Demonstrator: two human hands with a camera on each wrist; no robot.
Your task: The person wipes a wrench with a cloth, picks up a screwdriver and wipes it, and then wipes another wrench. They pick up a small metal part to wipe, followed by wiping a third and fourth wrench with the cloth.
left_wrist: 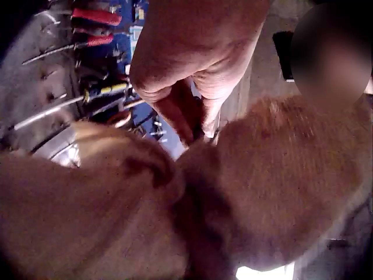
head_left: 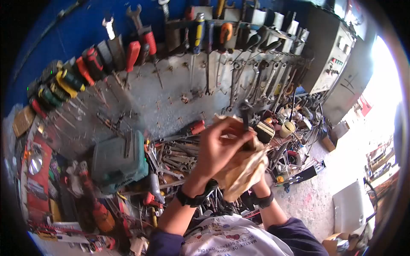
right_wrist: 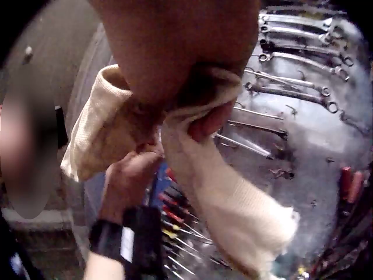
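In the head view my left hand (head_left: 218, 147) pinches a dark metal tool (head_left: 246, 114) between thumb and fingers, its wider end up. A cream cloth (head_left: 245, 175) hangs beside and below that hand, covering most of my right hand. My right hand (right_wrist: 180, 52) grips the bunched cloth (right_wrist: 215, 186) in the right wrist view, with a fingertip showing between folds; my left hand (right_wrist: 131, 172) is close by, beyond it. Cloth (left_wrist: 274, 181) fills the lower left wrist view, below the pinching fingers of my left hand (left_wrist: 198, 52). The tool's lower part is hidden.
A wall panel (head_left: 149, 102) carries screwdrivers and hanging wrenches. Below it lie a green case (head_left: 117, 160), many loose wrenches (head_left: 177, 155) and a red-handled tool (head_left: 196, 127). A small tub (head_left: 287, 128) stands amid clutter at right, near a grey cabinet (head_left: 326, 47).
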